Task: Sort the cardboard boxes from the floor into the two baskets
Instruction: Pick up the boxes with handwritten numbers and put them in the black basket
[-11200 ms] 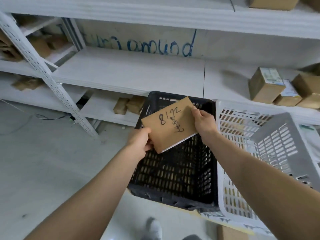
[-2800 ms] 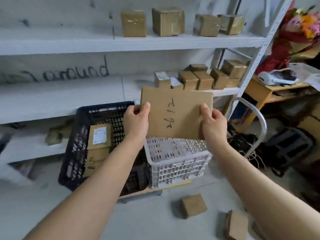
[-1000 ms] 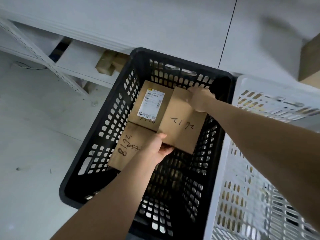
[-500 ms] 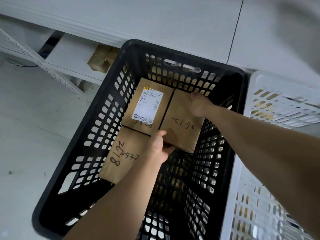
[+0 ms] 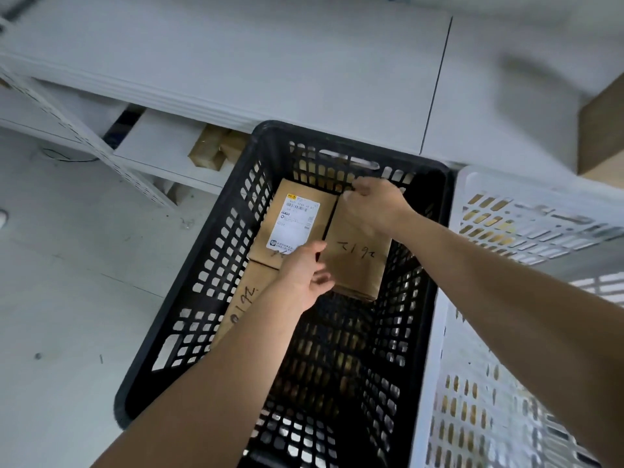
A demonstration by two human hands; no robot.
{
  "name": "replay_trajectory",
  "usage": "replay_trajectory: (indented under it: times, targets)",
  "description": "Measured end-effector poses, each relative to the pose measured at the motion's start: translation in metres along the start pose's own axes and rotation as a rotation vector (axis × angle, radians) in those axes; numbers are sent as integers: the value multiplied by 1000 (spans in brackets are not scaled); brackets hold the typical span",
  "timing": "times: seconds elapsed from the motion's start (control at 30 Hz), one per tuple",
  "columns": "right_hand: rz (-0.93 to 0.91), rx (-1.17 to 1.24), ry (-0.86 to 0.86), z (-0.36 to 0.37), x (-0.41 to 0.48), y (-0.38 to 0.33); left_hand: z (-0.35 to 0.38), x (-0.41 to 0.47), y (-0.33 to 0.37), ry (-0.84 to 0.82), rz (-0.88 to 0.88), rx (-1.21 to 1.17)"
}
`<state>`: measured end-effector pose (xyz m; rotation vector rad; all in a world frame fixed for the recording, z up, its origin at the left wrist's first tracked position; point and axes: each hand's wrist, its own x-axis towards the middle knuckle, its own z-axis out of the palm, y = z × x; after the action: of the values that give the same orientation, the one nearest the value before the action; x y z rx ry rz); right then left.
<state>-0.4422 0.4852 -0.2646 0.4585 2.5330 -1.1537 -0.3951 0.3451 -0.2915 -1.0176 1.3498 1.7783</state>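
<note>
A flat cardboard box with handwriting on top (image 5: 358, 265) sits low inside the black basket (image 5: 192, 282), against its right wall. My left hand (image 5: 304, 275) grips the box's near left corner, thumb on top. My right hand (image 5: 371, 204) holds its far edge. A box with a white shipping label (image 5: 297, 221) lies directly left of it. Another handwritten box (image 5: 241, 300) lies nearer me, partly hidden under my left forearm. The white basket (image 5: 506, 214) stands right beside the black one.
White shelving (image 5: 304, 62) runs behind the baskets. Small cardboard boxes (image 5: 216, 150) sit on a low shelf at the left, and a brown box (image 5: 601, 126) stands at the right edge. Grey floor (image 5: 67, 298) spreads to the left.
The handwritten box, held up in front of the shelves earlier, has come down into the black basket beside the labelled box. Both hands have stayed on it.
</note>
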Motion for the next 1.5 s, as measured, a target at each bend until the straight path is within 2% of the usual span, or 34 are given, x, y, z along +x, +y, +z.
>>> replay_trajectory:
  times: [0.1,0.2,0.33,0.5,0.67,0.87,1.03,1.27,1.5]
  targets:
    - [-88,193,103,-16,-28,-23,6,-33,27,-40,197,80]
    - [-165,377,191,-38,-62,-48,16,-70,49,-57,468,197]
    - [-234,513,333,-68,-111,-78,27,-120,65,-143,788,373]
    - [-297,684,492,-90,-174,-108,25,-177,82,-352,1043,391]
    - [-310,828,740,-87,-239,-128,19,-233,88,-632,1191,468]
    - [-273,934,1013,-68,-307,-130,18,-271,70,-990,1186,543]
    - [-246,929,1237,-57,-374,-116,26,-304,21,-1318,1039,559]
    - [-80,793,1631,-25,-497,-73,33,-358,-91,-1678,824,670]
    - [178,745,1960,44,-635,-44,-4,-426,-219,-1960,573,769]
